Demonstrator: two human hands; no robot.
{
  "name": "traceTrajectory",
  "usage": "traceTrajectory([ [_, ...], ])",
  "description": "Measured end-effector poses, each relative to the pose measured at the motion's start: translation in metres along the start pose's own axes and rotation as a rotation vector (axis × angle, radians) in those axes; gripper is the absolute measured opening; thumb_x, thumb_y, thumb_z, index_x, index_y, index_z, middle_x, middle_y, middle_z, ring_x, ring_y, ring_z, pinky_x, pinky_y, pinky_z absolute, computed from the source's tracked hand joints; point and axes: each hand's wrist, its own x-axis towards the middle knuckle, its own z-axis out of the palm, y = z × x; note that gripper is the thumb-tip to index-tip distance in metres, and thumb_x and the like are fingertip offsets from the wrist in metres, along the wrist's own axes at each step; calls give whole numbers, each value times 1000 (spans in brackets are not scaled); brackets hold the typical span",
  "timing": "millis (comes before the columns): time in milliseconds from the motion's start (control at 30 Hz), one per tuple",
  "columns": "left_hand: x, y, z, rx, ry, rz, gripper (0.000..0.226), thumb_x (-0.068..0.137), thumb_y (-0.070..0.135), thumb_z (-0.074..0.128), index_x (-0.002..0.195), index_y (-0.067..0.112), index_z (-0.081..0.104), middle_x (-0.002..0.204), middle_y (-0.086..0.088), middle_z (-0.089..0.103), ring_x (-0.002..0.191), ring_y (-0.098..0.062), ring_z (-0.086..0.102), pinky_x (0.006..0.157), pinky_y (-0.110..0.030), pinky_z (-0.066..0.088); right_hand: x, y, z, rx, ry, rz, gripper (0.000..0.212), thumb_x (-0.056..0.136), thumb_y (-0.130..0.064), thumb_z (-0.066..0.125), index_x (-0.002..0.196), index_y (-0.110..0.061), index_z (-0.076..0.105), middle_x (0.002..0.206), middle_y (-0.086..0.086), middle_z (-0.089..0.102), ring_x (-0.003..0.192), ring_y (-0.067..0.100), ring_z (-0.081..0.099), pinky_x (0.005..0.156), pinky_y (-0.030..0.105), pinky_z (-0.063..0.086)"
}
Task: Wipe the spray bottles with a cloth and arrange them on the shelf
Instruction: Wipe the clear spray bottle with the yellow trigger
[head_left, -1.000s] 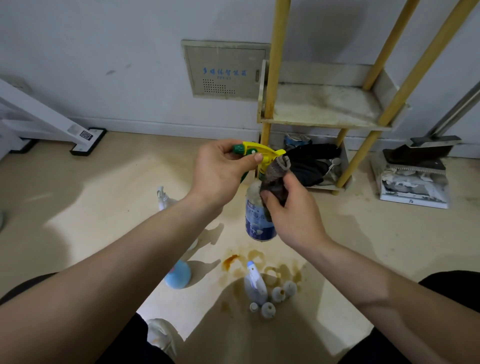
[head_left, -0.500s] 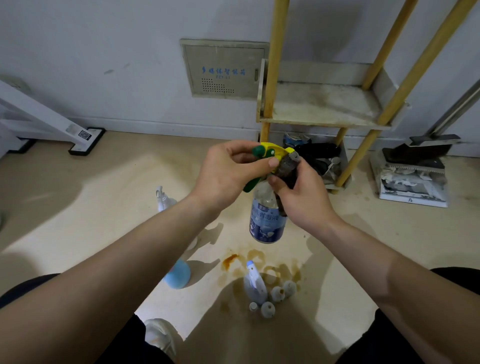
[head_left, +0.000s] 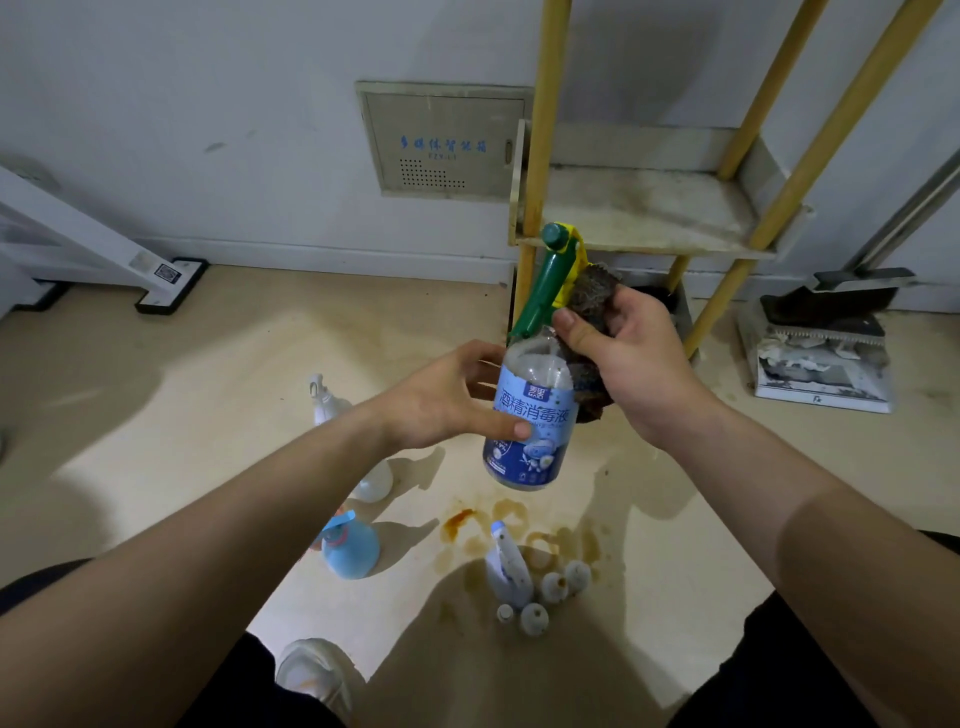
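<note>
A clear spray bottle (head_left: 530, 426) with a blue label and a green and yellow trigger head hangs in mid-air before me. My left hand (head_left: 452, 400) grips its body from the left. My right hand (head_left: 631, 358) presses a dark cloth (head_left: 592, 296) against the bottle's neck and right side. The shelf (head_left: 644, 208), a stained white board on yellow posts, stands behind against the wall. On the floor are a clear spray bottle (head_left: 332, 410), a light blue bottle (head_left: 349, 551) and a white spray bottle (head_left: 506, 566).
Several small white bottles (head_left: 550, 597) cluster by brown stains on the floor. A dustpan on a white box (head_left: 826, 358) sits at the right. A white stand foot (head_left: 171, 283) lies at the left wall. My knees frame the bottom corners.
My left hand dropped from the trigger head to the bottle's body. The bottle tilted so its head points up and away, and my right hand with the cloth slid along the neck.
</note>
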Motion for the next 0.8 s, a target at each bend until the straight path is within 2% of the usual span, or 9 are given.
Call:
traceTrajectory([
  [133, 2, 0, 7, -156, -23, 43, 72, 68, 19, 85, 133, 15, 54, 123, -6, 70, 111, -16, 69, 94, -34, 58, 0, -3, -1, 69, 43, -11, 15, 95, -4, 62, 109, -10, 66, 102, 4, 77, 96, 21, 74, 82, 32, 59],
  [267, 3, 0, 18, -187, 84, 85, 72, 67, 23, 85, 132, 16, 55, 124, -5, 68, 111, -13, 68, 94, -37, 58, 0, -3, -1, 147, 114, 23, 11, 96, -7, 61, 104, -13, 67, 97, 1, 77, 91, 21, 74, 76, 32, 58],
  [400, 5, 0, 30, -253, 181, 98, 74, 62, 32, 89, 129, 18, 61, 119, -3, 72, 113, -21, 67, 94, -46, 58, 1, 0, 3, 83, 160, 6, 12, 99, -21, 60, 108, -15, 67, 104, 3, 76, 98, 22, 73, 88, 42, 58],
  [533, 7, 6, 33, -401, 230, 123, 51, 79, 8, 83, 126, 12, 63, 113, -14, 74, 105, -31, 72, 90, -47, 59, -5, 4, 16, 137, 122, 61, 18, 105, -24, 47, 107, -26, 65, 101, -9, 75, 98, 9, 71, 91, 33, 55],
  [567, 7, 7, 31, -409, 250, 130, 48, 82, 5, 80, 126, 11, 63, 112, -15, 74, 103, -32, 72, 90, -46, 59, -8, 7, 20, 159, 92, 61, 19, 105, -27, 46, 110, -29, 64, 105, -8, 74, 103, 10, 70, 95, 35, 54],
  [633, 8, 6, 25, -389, 309, 147, 44, 85, 5, 77, 126, 11, 64, 111, -13, 75, 103, -30, 73, 88, -44, 59, -15, 19, 23, 42, -8, 0, 31, 99, -46, 44, 126, -40, 60, 135, 2, 61, 126, 19, 58, 107, 43, 45],
  [700, 8, 5, 20, -351, 365, 184, 42, 84, 5, 77, 124, 14, 66, 111, -7, 75, 107, -26, 71, 89, -41, 59, -24, 26, 25, -260, -130, -91, 49, 98, -56, 32, 146, -52, 37, 165, -5, 21, 150, 13, 24, 118, 37, 28],
  [733, 8, 5, 19, -330, 385, 206, 43, 83, 4, 77, 123, 16, 67, 111, -4, 75, 110, -22, 70, 88, -38, 59, -27, 26, 27, -393, -150, -144, 51, 100, -52, 28, 151, -51, 25, 167, -12, 5, 153, 5, 10, 121, 30, 20],
  [800, 7, 5, 21, -301, 405, 230, 44, 81, 5, 80, 120, 22, 68, 109, 1, 76, 109, -16, 69, 85, -30, 59, -25, 25, 26, -489, -112, -225, 54, 102, -41, 29, 155, -41, 20, 167, -10, 2, 152, 1, 4, 120, 19, 13],
])
